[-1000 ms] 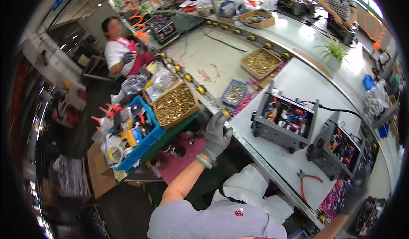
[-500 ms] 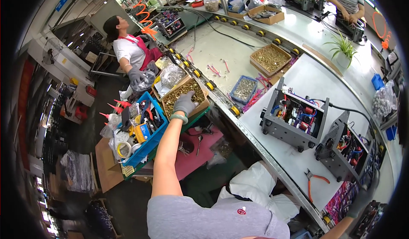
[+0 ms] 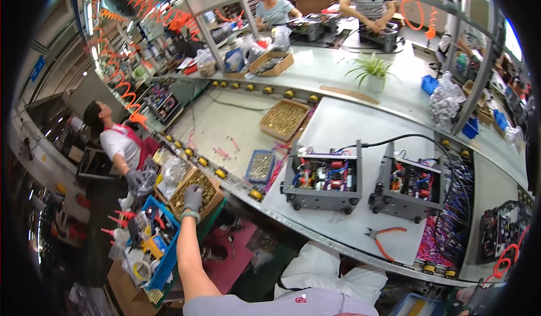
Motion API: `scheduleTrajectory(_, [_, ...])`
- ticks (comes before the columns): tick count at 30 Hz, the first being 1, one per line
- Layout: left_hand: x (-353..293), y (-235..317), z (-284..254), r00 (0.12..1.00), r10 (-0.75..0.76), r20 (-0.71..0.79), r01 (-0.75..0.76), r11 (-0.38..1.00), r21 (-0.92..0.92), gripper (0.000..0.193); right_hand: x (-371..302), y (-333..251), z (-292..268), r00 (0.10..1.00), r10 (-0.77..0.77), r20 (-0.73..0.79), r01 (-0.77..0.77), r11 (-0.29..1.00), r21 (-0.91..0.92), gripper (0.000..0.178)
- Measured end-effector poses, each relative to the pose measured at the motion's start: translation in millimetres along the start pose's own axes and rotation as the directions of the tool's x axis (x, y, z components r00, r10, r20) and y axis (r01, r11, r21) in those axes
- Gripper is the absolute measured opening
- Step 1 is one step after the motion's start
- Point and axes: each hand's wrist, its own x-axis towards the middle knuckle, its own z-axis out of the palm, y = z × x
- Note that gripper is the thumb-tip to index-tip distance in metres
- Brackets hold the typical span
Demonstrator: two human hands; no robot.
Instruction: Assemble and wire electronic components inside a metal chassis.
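My left hand (image 3: pixel 193 196), in a grey glove, is down in a cardboard box (image 3: pixel 218 202) of small brass-coloured parts (image 3: pixel 207 186). Its fingers look curled at the parts; what they hold, if anything, is hidden. At the dark lower right rim is my right hand (image 3: pixel 478 297), also gloved, its fingers too blurred to make out. Two open grey metal housings with wiring, a left one (image 3: pixel 324 202) and a right one (image 3: pixel 404 208), stand on the white worktop. Orange-handled pliers (image 3: pixel 387 241) lie in front of them.
A blue bin (image 3: pixel 163 265) of tools and tape stands beside the box. Farther off are a carton of brass parts (image 3: pixel 286 119) and a blue tray (image 3: pixel 260 167). Wire bundles (image 3: pixel 445 231) lie at the right. A co-worker (image 3: pixel 121 141) stands at left; others sit across the bench.
My view has swung to the right, so the bench and housings sit farther left. My left hand stays in the brass parts, its fingers more bunched. My right hand has shifted toward the lower rim.
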Motion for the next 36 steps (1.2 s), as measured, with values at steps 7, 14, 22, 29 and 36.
scheduleTrajectory(7, [35.2,-72.9,-42.8,0.966,-0.107,0.235,0.219,-0.139,-0.966,0.007,-11.2,33.7,13.8,0.863,0.239,0.445,-0.149,0.962,-0.228,0.034])
scheduleTrajectory(14, [30.5,-40.0,-13.5,0.93,-0.323,0.174,0.159,-0.073,-0.985,0.016,22.1,38.4,-49.6,0.989,0.144,0.024,-0.144,0.989,-0.013,0.031])
scheduleTrajectory(22, [16.6,59.2,21.9,0.94,-0.016,0.341,0.335,0.244,-0.91,0.007,70.7,-317.7,-208.2,0.815,-0.281,0.506,-0.443,0.26,0.858,0.044])
scheduleTrajectory(29, [-47.9,137.9,54.0,0.777,0.219,0.591,0.508,0.336,-0.793,0.026,43.5,-431.7,-100.3,0.69,-0.562,0.456,-0.722,-0.488,0.491,0.042])
scheduleTrajectory(36, [-140.1,143.6,74.4,0.654,0.177,0.736,0.653,0.36,-0.667,0.021,50.6,-492.3,-105.4,0.526,-0.729,0.437,-0.815,-0.286,0.503,0.046])
